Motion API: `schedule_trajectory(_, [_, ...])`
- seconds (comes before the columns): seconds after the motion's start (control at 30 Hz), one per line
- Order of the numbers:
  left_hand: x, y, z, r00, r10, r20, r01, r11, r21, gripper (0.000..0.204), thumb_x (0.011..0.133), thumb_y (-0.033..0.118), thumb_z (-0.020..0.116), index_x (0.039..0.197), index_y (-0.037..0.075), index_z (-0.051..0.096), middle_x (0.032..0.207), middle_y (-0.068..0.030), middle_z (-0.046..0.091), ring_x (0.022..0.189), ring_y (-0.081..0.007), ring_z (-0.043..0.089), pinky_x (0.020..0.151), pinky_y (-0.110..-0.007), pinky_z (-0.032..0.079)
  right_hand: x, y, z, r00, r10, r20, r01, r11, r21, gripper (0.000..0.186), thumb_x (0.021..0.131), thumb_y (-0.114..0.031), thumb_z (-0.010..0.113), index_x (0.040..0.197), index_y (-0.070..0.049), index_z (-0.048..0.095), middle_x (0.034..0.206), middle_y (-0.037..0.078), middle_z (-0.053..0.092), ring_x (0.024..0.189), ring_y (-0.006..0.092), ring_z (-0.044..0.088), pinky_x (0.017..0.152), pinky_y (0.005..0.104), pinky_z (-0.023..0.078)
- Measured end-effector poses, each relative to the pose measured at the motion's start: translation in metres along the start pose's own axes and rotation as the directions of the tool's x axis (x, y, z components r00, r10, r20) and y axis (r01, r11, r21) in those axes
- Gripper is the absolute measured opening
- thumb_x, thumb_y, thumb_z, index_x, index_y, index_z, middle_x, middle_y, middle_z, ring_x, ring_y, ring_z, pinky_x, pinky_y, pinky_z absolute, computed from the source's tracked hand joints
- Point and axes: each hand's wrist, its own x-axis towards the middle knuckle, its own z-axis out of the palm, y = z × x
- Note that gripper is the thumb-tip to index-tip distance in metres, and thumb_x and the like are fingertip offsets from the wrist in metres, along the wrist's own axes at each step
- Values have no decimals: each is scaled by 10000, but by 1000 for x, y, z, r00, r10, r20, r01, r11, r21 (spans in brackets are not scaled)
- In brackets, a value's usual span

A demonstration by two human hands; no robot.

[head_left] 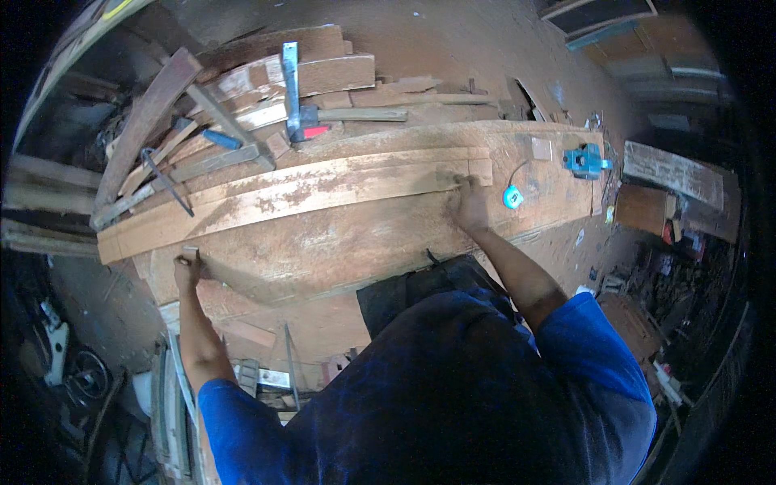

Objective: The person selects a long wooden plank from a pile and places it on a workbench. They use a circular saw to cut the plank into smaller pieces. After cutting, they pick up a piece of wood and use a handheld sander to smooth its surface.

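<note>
A long pale wooden board (323, 192), patched with darker brown, lies across the workbench (339, 242), with a seam or line running along its length. My right hand (469, 204) is at the board's near edge close to its right end, fingers curled against it. Off the board's near side at the left, my left hand (187, 268) is closed around a small pale-ended thing, too small to name. To the right of my right hand sits a round light-blue tape measure (512, 196).
Scrap timber (335, 74) is heaped along the far side. Among it lie a blue-bladed tool (291, 89), a blue handle (221, 139) and a thin dark metal bar (168, 183). A teal tool (584, 162) stands at the bench's right end. A wheel (86, 372) shows low on the left.
</note>
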Motion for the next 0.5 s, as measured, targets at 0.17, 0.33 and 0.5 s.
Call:
schedule_trajectory(0.17, [-30,18,-57,994,-24,104,-41,810,584,405,720,329,710,928,-19,691,1021,-232,662,893,-310,658,747,-400,501,-17,109,-15,845,529,-81,-526,793,-307,805,753,-228,690,1431,-112,273,1377,206,377,1238,430,394,960,486,437])
schedule_trajectory(0.33, [-66,55,-170,458,-863,-212,525,455,-720,868,797,327,705,1401,-48,209,1239,-220,547,1042,-386,578,903,-403,474,-48,177,-31,805,580,126,-562,813,-150,881,698,-202,773,1407,-109,258,1396,180,343,1146,418,485,904,490,465])
schedule_trajectory(0.5, [-87,46,-167,839,-142,-526,142,989,-40,761,824,392,669,1343,-40,316,1200,-240,549,1054,-363,568,943,-407,429,-47,207,2,902,429,-49,-420,898,133,633,723,-188,751,1239,-83,401,1253,178,455,1049,351,545,832,469,475])
